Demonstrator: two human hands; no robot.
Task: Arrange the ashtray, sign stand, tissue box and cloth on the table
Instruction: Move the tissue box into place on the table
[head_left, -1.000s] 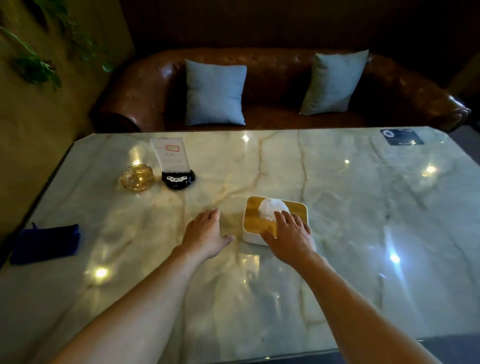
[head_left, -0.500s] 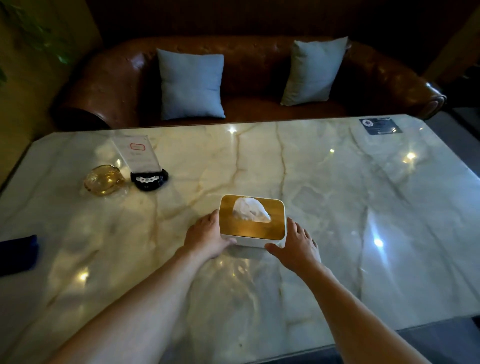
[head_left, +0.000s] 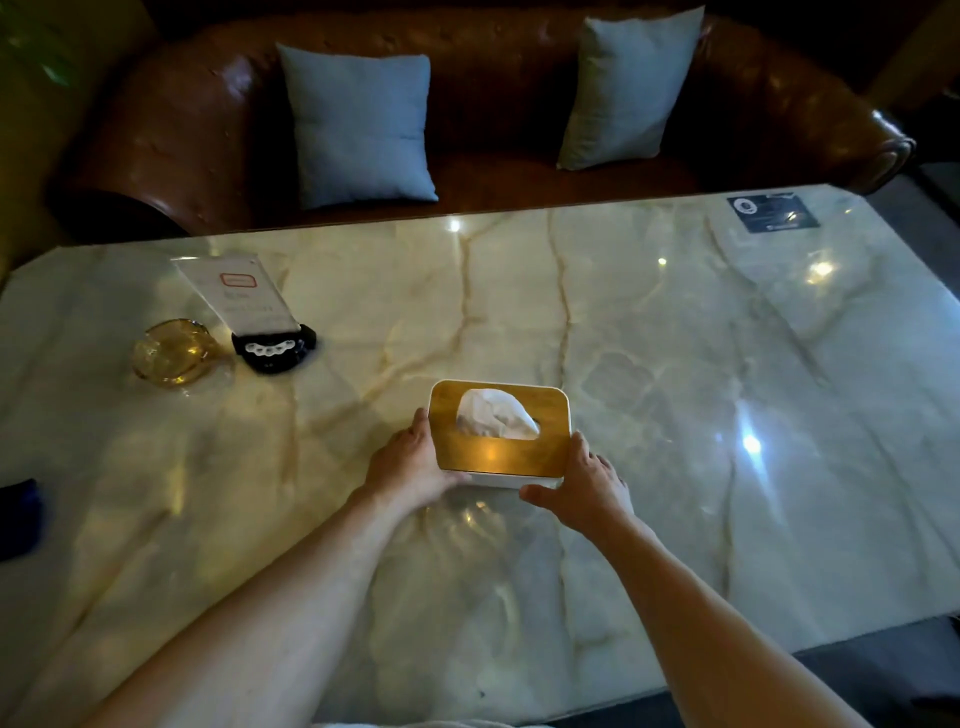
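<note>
While the cloth (head_left: 18, 519) lies at the far-left edge of the surface (head_left: 727, 415), with ashtray (head_left: 171, 353) just beside sign stand (head_left: 260, 322), the left hand (head_left: 410, 467) and right hand (head_left: 587, 486) clasp the tissue box (head_left: 498, 452) mid-surface; squeezing evenly should keep it square.

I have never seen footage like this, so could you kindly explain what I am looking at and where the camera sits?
There is no machine: a camera worn on a person's head looks down at their bare arms. The left hand and right hand each take one end of a white tissue box with a wooden lid, their grip closed on it. On the marble table also stand an amber glass ashtray, a clear sign stand on a black base and, at the left edge, a dark blue cloth.
</note>
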